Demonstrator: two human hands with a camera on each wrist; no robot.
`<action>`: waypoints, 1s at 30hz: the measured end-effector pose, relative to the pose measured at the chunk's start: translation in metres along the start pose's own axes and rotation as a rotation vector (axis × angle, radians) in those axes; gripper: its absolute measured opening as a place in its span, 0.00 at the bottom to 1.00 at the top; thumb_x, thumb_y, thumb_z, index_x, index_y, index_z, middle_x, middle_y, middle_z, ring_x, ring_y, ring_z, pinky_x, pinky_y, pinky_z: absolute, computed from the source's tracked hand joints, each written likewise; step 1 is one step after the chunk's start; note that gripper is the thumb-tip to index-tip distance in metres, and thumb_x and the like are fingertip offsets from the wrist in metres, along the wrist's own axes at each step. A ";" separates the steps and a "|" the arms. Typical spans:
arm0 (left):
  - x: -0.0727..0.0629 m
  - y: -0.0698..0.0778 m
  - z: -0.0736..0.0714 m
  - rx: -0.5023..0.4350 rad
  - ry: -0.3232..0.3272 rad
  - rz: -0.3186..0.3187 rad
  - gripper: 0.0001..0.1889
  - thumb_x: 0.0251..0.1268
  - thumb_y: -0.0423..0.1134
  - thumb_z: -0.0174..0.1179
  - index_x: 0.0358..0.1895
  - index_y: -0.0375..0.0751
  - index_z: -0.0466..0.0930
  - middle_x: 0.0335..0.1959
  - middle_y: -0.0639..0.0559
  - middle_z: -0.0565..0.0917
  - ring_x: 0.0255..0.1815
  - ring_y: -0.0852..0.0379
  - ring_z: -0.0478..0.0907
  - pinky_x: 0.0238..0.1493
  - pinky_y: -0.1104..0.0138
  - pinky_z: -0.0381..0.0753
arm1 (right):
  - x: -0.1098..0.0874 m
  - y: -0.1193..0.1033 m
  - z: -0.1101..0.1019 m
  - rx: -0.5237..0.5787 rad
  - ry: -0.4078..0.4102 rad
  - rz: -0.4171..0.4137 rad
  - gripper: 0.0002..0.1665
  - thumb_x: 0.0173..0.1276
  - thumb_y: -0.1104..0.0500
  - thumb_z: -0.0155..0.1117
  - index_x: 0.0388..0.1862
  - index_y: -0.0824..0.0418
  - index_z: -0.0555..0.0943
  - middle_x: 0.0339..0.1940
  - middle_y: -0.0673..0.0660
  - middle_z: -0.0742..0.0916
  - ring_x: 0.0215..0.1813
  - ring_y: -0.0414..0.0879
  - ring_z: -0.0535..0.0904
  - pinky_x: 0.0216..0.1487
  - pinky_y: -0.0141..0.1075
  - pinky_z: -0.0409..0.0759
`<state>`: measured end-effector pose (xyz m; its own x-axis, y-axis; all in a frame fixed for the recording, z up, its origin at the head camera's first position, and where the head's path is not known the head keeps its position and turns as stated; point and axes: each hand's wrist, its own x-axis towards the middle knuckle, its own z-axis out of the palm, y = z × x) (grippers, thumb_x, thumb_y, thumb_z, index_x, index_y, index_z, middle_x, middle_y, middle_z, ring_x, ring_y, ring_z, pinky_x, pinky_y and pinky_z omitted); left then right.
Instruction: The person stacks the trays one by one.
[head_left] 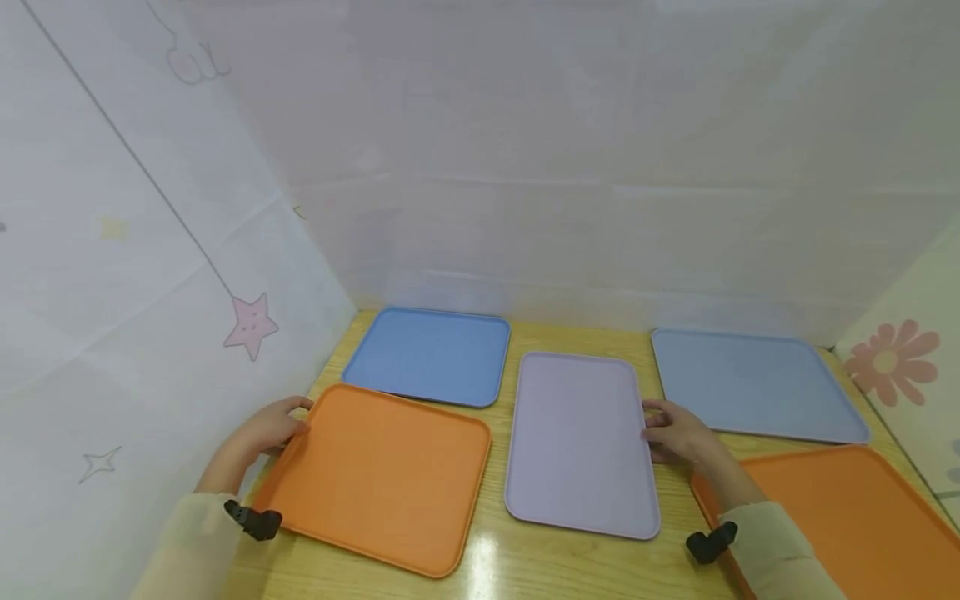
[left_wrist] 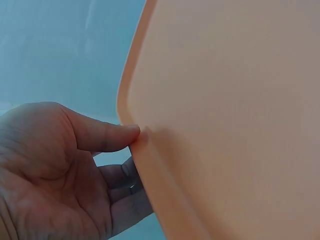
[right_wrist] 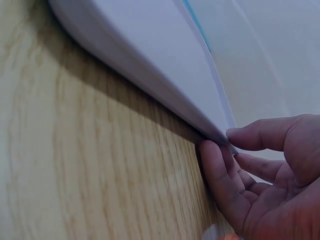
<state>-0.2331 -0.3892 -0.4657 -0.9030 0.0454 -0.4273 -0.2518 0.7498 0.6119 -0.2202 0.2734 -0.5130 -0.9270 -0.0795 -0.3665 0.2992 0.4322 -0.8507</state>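
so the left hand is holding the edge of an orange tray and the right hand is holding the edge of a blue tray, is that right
The second colour is wrong: the right hand is holding the edge of a light purple tray, as the head view shows. The left hand is indeed holding the edge of an orange tray.

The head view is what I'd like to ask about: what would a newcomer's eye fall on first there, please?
Probably the orange tray at front left, its left edge pinched by the left hand. Next, perhaps, the lilac tray in the middle, with the right hand pinching its right edge. A second orange tray also stands out at lower right, cut off by the picture's edge.
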 end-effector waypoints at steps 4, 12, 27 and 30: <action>-0.005 0.001 -0.001 -0.069 0.009 0.033 0.24 0.75 0.31 0.51 0.69 0.26 0.62 0.55 0.27 0.76 0.46 0.46 0.82 0.41 0.55 0.85 | -0.004 0.000 -0.001 -0.029 0.008 -0.001 0.38 0.69 0.67 0.64 0.75 0.71 0.62 0.47 0.63 0.79 0.36 0.47 0.81 0.36 0.41 0.88; -0.018 0.005 -0.003 -0.200 -0.016 0.089 0.25 0.79 0.35 0.50 0.72 0.26 0.58 0.55 0.29 0.78 0.44 0.48 0.81 0.43 0.57 0.85 | -0.019 0.001 -0.003 -0.055 0.029 -0.070 0.34 0.72 0.65 0.61 0.72 0.75 0.63 0.43 0.62 0.81 0.32 0.49 0.80 0.36 0.41 0.86; -0.016 0.037 0.015 -0.411 0.029 0.178 0.30 0.81 0.36 0.49 0.77 0.27 0.50 0.60 0.28 0.76 0.48 0.51 0.84 0.48 0.55 0.87 | -0.051 0.001 0.037 0.284 0.080 -0.206 0.30 0.77 0.63 0.59 0.72 0.74 0.64 0.52 0.69 0.83 0.44 0.43 0.85 0.46 0.39 0.88; -0.011 0.049 0.028 -0.470 0.047 0.181 0.31 0.80 0.35 0.49 0.78 0.28 0.49 0.60 0.29 0.74 0.47 0.52 0.83 0.49 0.54 0.87 | -0.055 -0.005 0.052 0.352 0.053 -0.201 0.31 0.78 0.61 0.59 0.73 0.72 0.63 0.59 0.72 0.79 0.47 0.44 0.85 0.51 0.42 0.87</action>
<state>-0.2257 -0.3348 -0.4500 -0.9586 0.1095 -0.2628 -0.2095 0.3539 0.9115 -0.1589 0.2287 -0.5077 -0.9825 -0.0808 -0.1676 0.1614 0.0779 -0.9838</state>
